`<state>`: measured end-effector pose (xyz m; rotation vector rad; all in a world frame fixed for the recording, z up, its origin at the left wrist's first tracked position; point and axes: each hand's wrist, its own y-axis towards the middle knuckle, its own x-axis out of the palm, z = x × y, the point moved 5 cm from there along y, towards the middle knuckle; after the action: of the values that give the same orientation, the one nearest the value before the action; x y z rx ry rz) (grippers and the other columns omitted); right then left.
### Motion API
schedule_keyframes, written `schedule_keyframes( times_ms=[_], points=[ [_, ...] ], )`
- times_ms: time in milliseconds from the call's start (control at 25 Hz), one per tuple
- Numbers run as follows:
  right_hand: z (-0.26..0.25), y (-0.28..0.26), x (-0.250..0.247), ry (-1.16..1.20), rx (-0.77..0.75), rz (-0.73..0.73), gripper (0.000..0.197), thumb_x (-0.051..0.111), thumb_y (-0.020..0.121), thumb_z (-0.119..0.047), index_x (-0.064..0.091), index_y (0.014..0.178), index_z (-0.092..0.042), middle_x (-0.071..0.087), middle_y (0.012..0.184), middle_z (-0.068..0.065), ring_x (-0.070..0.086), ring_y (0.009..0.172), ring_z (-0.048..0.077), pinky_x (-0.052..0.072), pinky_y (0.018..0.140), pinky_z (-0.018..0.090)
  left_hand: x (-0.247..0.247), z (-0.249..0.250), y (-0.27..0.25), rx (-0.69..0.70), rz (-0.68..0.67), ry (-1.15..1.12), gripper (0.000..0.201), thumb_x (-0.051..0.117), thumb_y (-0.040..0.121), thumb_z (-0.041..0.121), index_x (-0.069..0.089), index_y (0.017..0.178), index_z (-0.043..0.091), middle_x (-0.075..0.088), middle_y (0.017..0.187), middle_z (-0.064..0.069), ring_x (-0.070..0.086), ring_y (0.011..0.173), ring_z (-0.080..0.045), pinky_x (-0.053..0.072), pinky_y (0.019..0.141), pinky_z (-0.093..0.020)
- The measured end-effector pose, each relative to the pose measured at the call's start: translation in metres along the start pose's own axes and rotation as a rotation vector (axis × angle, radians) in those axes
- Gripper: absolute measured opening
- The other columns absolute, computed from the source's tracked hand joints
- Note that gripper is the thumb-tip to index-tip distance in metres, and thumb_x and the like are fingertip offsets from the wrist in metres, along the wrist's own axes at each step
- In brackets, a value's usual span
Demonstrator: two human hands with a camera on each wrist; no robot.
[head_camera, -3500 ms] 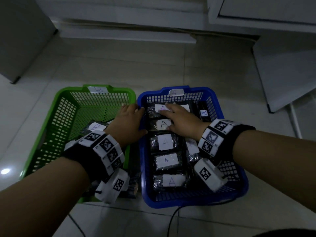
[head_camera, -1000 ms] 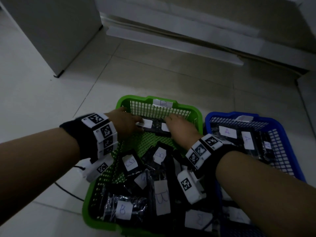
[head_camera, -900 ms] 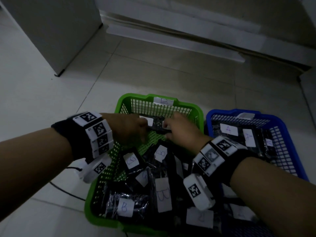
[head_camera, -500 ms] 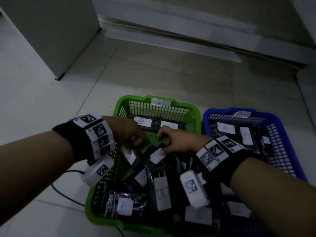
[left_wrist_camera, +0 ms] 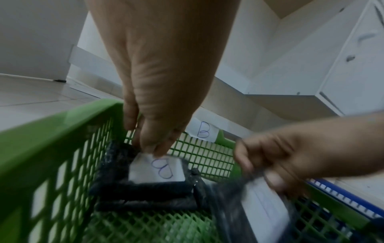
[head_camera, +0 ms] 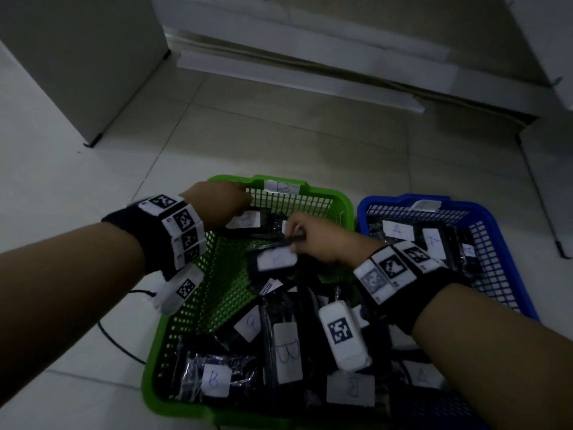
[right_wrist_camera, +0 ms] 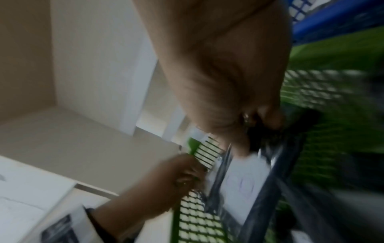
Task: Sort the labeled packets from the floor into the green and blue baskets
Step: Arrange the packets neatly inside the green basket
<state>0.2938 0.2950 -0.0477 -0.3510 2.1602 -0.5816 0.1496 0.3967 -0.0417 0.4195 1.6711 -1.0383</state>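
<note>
The green basket [head_camera: 325,193], tagged B, holds several black packets with white B labels. The blue basket [head_camera: 490,218] to its right holds packets labelled A. My left hand [head_camera: 235,209] is in the green basket's far-left corner. Its fingertips [left_wrist_camera: 153,148] press on the far end of a B packet [left_wrist_camera: 158,169] lying flat by the far wall. My right hand [head_camera: 294,240] pinches another labelled black packet [head_camera: 276,259] by its edge. It holds that packet tilted above the basket's middle, blurred in the right wrist view [right_wrist_camera: 245,180].
A grey cabinet [head_camera: 77,57] stands at the back left on the tiled floor. A white skirting step [head_camera: 294,66] runs along the back. A black cable [head_camera: 117,336] lies left of the green basket. A thin leg [head_camera: 542,197] slants down beside the blue basket.
My left hand moved from the basket's middle up to the far-left corner, onto the B packet. My right hand picked a packet out of the pile and raised it toward the far end.
</note>
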Motion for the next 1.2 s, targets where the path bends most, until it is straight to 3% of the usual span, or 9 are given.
schedule_keyframes(
  times_ms=[160,280,360,520,680,800,960,1080,1200],
  points=[
    [0.005,0.001,-0.035,-0.08,0.08,0.38,0.019,0.043,0.089,0.001,0.052,0.102,-0.008,0.048,0.096,0.008,0.047,0.081,0.025,0.038,0.063,0.03,0.003,0.004,-0.003,0.043,-0.024,0.071,0.025,0.053,0.09,0.027,0.059,0.113,0.021,0.042,0.127,-0.005,0.049,0.115,-0.027,0.05,0.084,-0.038],
    [0.002,-0.002,-0.028,-0.416,0.08,0.471,0.034,0.047,0.079,0.009,0.054,0.109,-0.006,0.043,0.116,0.016,0.048,0.098,0.032,0.043,0.078,0.035,0.011,0.003,-0.006,0.113,-0.095,0.017,0.021,0.056,0.089,0.028,0.057,0.108,0.021,0.044,0.12,-0.002,0.055,0.107,-0.025,0.05,0.086,-0.042],
    [0.001,-0.003,-0.021,-0.48,0.026,0.506,0.036,0.052,0.076,0.006,0.057,0.108,-0.01,0.042,0.118,0.014,0.042,0.108,0.034,0.036,0.074,0.033,0.011,0.001,-0.007,0.129,-0.116,-0.011,0.021,0.056,0.088,0.029,0.056,0.108,0.022,0.043,0.121,-0.003,0.055,0.105,-0.026,0.05,0.087,-0.042],
    [-0.002,0.001,0.001,-0.464,-0.283,0.244,0.027,0.059,0.083,-0.008,0.073,0.096,-0.028,0.047,0.121,0.005,0.039,0.114,0.028,0.04,0.088,0.035,0.014,0.003,-0.009,0.09,-0.194,0.032,0.029,0.051,0.093,0.031,0.057,0.121,0.036,0.036,0.135,0.001,0.053,0.113,-0.024,0.051,0.09,-0.039],
    [0.012,0.008,-0.002,-0.554,-0.159,0.292,0.028,0.059,0.085,-0.015,0.059,0.113,-0.017,0.049,0.118,0.007,0.042,0.113,0.03,0.042,0.085,0.038,0.019,0.008,-0.01,0.081,-0.226,0.079,0.035,0.046,0.095,0.028,0.052,0.128,0.038,0.035,0.139,-0.001,0.054,0.111,-0.028,0.053,0.085,-0.039],
    [0.016,0.01,-0.004,-0.569,-0.124,0.228,0.05,0.072,0.077,-0.032,0.051,0.12,-0.016,0.047,0.12,0.007,0.04,0.116,0.028,0.043,0.084,0.037,0.019,0.008,-0.01,0.077,-0.248,0.111,0.036,0.045,0.095,0.028,0.052,0.129,0.039,0.033,0.141,-0.001,0.053,0.113,-0.028,0.053,0.084,-0.039],
    [0.012,0.013,-0.01,-0.562,-0.101,0.306,0.037,0.065,0.081,-0.018,0.051,0.113,-0.012,0.053,0.114,0.013,0.048,0.11,0.031,0.046,0.076,0.036,0.015,0.009,-0.01,0.092,-0.246,0.14,0.038,0.048,0.093,0.029,0.05,0.131,0.031,0.035,0.143,0.001,0.052,0.118,-0.027,0.053,0.086,-0.044],
    [0.016,0.017,-0.004,-0.528,-0.087,0.229,0.025,0.06,0.082,-0.005,0.05,0.105,-0.008,0.056,0.107,0.016,0.054,0.099,0.032,0.041,0.069,0.034,0.015,0.01,-0.013,0.1,-0.251,0.188,0.035,0.048,0.094,0.027,0.052,0.129,0.027,0.033,0.143,0.002,0.051,0.118,-0.025,0.053,0.086,-0.042],
    [0.014,0.016,-0.008,-0.444,-0.083,0.184,0.016,0.057,0.082,-0.002,0.056,0.097,-0.008,0.059,0.101,0.013,0.057,0.095,0.031,0.038,0.069,0.029,0.003,0.023,-0.014,0.173,-0.075,0.12,0.038,0.048,0.093,0.029,0.048,0.129,0.017,0.044,0.135,-0.005,0.048,0.115,-0.025,0.049,0.091,-0.04]
  ],
)
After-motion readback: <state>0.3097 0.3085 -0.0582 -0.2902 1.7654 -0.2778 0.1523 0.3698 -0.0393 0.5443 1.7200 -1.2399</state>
